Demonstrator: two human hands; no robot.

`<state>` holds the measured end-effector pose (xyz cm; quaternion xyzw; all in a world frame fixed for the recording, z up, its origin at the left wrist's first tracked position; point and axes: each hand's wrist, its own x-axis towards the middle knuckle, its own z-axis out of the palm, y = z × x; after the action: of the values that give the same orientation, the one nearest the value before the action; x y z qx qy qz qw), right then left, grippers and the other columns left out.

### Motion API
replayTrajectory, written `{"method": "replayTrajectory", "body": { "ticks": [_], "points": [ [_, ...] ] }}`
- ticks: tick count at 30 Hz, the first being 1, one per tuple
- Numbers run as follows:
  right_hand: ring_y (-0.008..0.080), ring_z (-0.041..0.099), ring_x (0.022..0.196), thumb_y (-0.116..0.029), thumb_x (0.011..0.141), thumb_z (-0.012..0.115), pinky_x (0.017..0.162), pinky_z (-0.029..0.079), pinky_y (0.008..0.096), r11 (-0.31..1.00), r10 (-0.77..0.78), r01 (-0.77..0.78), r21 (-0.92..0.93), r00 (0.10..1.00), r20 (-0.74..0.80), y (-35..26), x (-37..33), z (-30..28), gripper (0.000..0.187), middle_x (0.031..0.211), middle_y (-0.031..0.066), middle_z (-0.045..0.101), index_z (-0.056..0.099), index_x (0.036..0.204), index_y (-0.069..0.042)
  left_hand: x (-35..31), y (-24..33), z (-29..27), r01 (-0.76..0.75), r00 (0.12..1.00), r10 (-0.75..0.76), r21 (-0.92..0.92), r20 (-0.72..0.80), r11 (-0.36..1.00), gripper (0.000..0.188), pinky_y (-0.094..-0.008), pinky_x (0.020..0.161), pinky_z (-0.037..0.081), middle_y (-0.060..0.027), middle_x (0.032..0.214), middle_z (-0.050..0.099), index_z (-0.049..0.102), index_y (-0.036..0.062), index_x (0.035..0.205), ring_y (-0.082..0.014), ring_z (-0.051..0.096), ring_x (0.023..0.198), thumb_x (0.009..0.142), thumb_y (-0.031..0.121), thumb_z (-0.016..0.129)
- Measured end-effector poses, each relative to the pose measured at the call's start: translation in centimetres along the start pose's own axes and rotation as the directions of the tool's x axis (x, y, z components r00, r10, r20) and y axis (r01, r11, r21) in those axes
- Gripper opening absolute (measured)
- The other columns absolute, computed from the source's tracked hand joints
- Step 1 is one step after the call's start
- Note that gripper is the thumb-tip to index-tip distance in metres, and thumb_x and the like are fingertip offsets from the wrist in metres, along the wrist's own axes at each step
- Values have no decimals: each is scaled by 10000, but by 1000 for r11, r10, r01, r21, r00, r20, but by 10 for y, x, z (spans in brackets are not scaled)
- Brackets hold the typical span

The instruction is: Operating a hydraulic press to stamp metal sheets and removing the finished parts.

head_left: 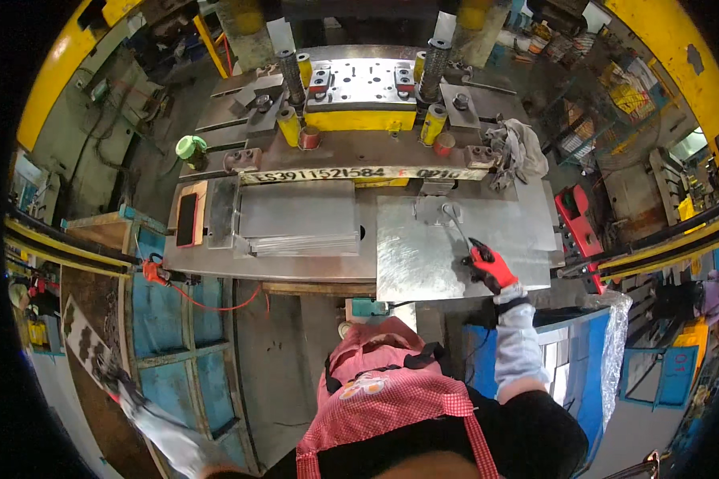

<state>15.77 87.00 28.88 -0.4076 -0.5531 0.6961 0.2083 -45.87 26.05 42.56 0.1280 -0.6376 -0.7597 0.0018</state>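
Note:
My right hand (487,265), in a red and black glove, is closed round a thin rod-like tool (459,227). The tool's rounded far end rests at a small wet-looking patch near the back of a shiny sheet-metal plate (415,259) on the press bed. Far off to the left, my left hand (118,385) grips the near end of a flat metal piece (86,339) with dark shapes along it. Its fingers are partly hidden. Left of the shiny plate lies a stack of grey metal sheets (295,211).
Behind the bed edge stands a die (359,120) with yellow blocks and guide posts. A phone (187,219), a green-capped bottle (191,150) and a grey rag (522,152) lie around it. A red control box (579,227) is at right, blue-framed panels (164,319) at left.

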Motion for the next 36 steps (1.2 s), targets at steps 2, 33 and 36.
{"method": "replayTrajectory", "body": {
  "ticks": [2, 33, 36],
  "points": [
    [111, 520, 704, -116, 741, 607, 617, 434, 252, 997, -66, 64, -34, 996, -56, 2, 18, 2, 428, 822, -5, 550, 509, 1153, -53, 47, 7, 7, -9, 990, 12, 26, -141, 1000, 520, -355, 873, 350, -94, 1148, 475, 416, 13, 1226, -198, 444, 1002, 855, 376, 453],
    [63, 479, 556, -147, 717, 656, 463, 393, 219, 935, -121, 237, -264, 912, 391, -147, 67, 158, 481, 757, -14, 552, 492, 1159, -49, -247, -270, 361, 319, 395, -250, 123, 884, 940, 227, -301, 670, 464, -102, 871, 613, 547, 52, 985, -206, 597, 767, 810, 195, 535],
    [54, 484, 564, -165, 747, 606, 482, 408, 214, 947, 76, 78, -311, 887, 455, -150, 24, 142, 515, 808, -5, 591, 449, 1234, -112, -249, -245, 313, 239, 202, -389, 340, 899, 910, 223, -288, 614, 450, -130, 757, 613, 563, 5, 921, -221, 598, 665, 727, 106, 608]
  ]
}}
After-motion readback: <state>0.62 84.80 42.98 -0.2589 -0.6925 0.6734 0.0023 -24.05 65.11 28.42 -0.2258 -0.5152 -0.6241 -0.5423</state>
